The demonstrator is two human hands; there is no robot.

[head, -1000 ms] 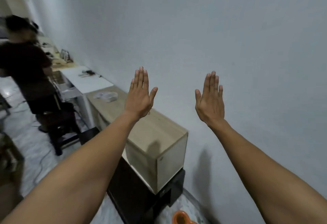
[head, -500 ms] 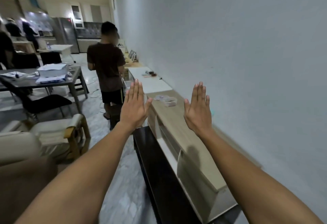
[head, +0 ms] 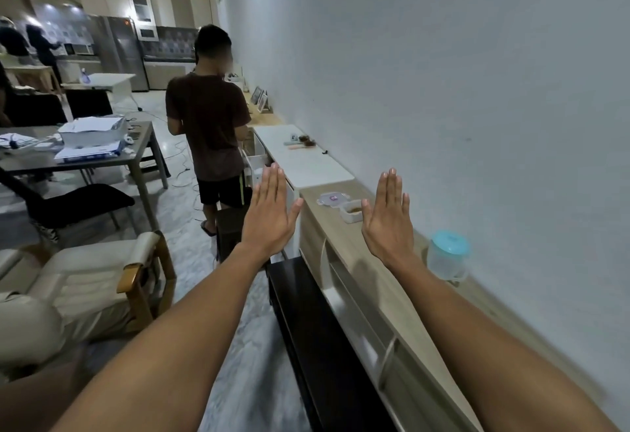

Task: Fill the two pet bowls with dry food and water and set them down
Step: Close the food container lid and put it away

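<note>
Two flat empty hands, left (head: 269, 222), right (head: 388, 228).

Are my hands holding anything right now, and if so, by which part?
Nothing is held. The left hand and the right hand are both raised in the air with fingers straight and palms empty.

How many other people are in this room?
3. A person in a brown shirt stands by the white counter; a second person and a third person stand far off, top left. Others may be hidden.
</note>
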